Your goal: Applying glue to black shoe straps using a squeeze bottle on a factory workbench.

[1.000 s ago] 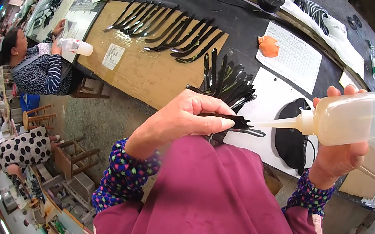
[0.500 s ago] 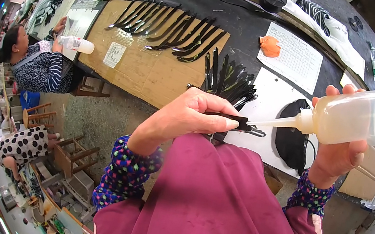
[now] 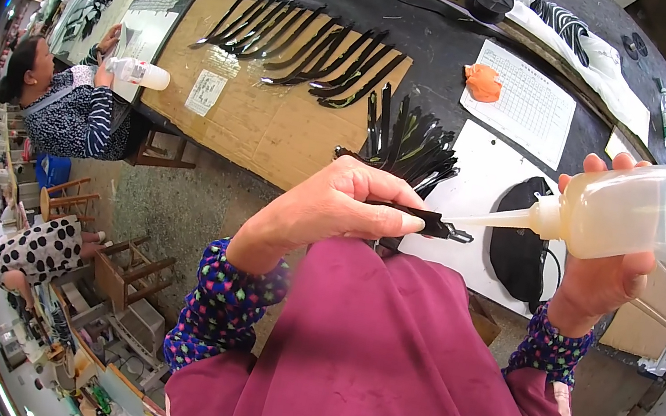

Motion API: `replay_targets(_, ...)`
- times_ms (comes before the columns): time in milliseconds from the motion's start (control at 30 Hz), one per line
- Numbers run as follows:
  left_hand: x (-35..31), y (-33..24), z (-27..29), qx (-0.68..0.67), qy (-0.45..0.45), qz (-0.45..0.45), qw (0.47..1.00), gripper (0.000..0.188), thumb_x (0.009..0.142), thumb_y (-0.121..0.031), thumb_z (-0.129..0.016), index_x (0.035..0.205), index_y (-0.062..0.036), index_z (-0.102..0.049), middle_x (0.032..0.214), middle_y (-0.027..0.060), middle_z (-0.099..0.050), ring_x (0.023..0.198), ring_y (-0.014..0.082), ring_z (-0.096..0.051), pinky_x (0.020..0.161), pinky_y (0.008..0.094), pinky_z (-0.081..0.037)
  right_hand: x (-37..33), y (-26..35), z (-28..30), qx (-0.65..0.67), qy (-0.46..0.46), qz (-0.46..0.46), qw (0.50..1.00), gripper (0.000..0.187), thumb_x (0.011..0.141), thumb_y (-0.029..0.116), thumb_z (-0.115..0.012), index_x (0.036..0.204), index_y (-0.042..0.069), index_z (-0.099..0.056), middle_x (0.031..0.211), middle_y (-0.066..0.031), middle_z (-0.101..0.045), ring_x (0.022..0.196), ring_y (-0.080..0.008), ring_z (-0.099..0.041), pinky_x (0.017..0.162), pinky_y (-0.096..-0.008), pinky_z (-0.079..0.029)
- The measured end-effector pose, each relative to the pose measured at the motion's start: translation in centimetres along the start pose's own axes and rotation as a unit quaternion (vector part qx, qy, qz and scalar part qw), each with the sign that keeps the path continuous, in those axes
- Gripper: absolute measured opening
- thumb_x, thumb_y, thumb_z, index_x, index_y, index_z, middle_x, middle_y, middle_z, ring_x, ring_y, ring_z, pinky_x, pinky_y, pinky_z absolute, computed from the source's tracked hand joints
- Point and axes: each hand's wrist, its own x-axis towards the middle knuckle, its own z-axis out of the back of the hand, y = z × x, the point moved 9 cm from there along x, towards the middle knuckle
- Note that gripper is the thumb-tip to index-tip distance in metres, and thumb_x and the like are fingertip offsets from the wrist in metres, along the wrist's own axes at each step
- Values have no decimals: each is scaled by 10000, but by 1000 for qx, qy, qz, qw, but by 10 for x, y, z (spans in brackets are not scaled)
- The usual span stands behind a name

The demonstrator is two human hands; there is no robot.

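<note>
Between the thumb and fingers of my left hand point(image 3: 349, 202) is a dark strip point(image 3: 430, 223), its end poking out to the right. My right hand point(image 3: 593, 276) grips a translucent squeeze bottle point(image 3: 630, 214), tipped on its side, with pale yellowish liquid inside. The bottle's long thin nozzle point(image 3: 496, 219) points left, its tip at or just beside the strip's end; I cannot tell whether they touch. Just beyond my left hand lies a heap of glossy black strips point(image 3: 414, 144). Farther left, several more black strips point(image 3: 311, 53) are laid in a row on flat cardboard point(image 3: 268, 121).
Right of the heap, a white board point(image 3: 483, 168) carries a black cloth piece point(image 3: 519, 241). Behind it are a printed sheet point(image 3: 536, 119), an orange lump point(image 3: 483, 83) and a black spool point(image 3: 489, 0). At the left, a person point(image 3: 71, 100) holds a similar bottle point(image 3: 139, 73).
The strip's end in my left hand looks slightly turned, and the nozzle tip has shifted a little along it. Both hands stay nearly in place. The view has moved slightly.
</note>
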Motion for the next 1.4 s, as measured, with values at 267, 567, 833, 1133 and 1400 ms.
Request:
replay_targets(267,0,2,-3,-13,12,7,1000,165,771,-118,-573,894,-20,-623,580,-64,-488,476,-10,-355,414,155,-228,-1,-1,0,-8,-18,2,1000,878,617,380,-726,1265,28,-248,1261,-157,-330,1166,-364,-338,932,-541,-308)
replay_targets(567,0,1,-5,-21,20,5,1000,164,774,-107,-565,895,-9,-618,591,-60,-490,480,-10,-350,415,157,-226,1,-4,-3,-14,-14,-6,1000,889,613,383,-727,1265,22,-244,1272,-165,-316,1165,-370,-338,932,-544,-306)
replay_targets(833,1,2,-2,-23,17,8,1000,169,776,-109,-566,901,-5,-615,581,-58,-481,479,-6,-342,418,162,-220,3,-4,-2,-15,-15,-6,1000,877,609,382,-731,1254,23,-258,1260,-163,-324,1158,-365,-347,923,-543,-319)
replay_targets(1133,2,2,2,-13,4,7,1000,163,773,-118,-574,892,-16,-619,577,-52,-492,471,-6,-358,413,154,-236,3,-5,1,-15,-17,-6,1000,878,600,393,-733,1252,29,-272,1256,-153,-335,1153,-357,-358,920,-539,-325)
replay_targets(1400,1,-1,4,-24,2,5,1000,161,772,-128,-580,886,-21,-619,581,-45,-504,461,-9,-364,401,146,-238,2,-3,2,-22,-21,-5,1000,879,600,401,-729,1253,29,-273,1251,-152,-345,1143,-356,-374,912,-533,-341)
